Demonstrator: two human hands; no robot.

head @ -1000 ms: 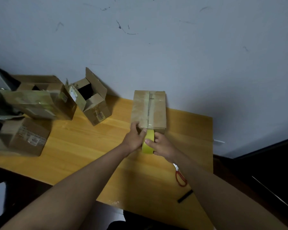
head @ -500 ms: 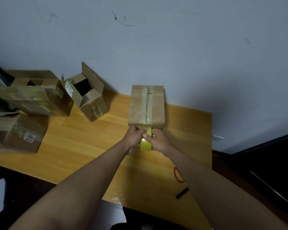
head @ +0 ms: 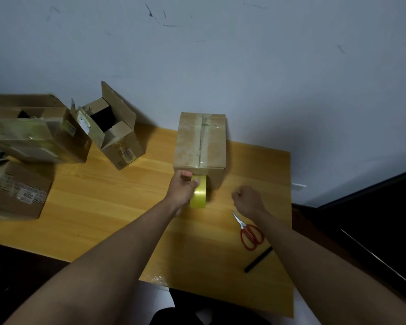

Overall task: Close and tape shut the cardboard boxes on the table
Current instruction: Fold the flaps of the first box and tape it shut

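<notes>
A closed cardboard box (head: 201,141) with tape along its top seam stands at the table's far edge, against the wall. My left hand (head: 182,189) grips a yellow tape roll (head: 198,191) at the box's near face, thumb on the roll. To the right of the roll, my right hand (head: 247,198) hovers over the table with its fingers curled and nothing in it. Red-handled scissors (head: 250,232) lie just below the right hand.
An open box (head: 117,137) with raised flaps stands at the back left. Beside it are a taped box (head: 33,137) and a labelled box (head: 19,191). A black stick (head: 258,259) lies near the scissors. The wooden table (head: 103,202) ends at the right by a dark surface.
My right hand has let go of the tape roll and moved right, toward the scissors. The left hand still holds the roll at the box's near face.
</notes>
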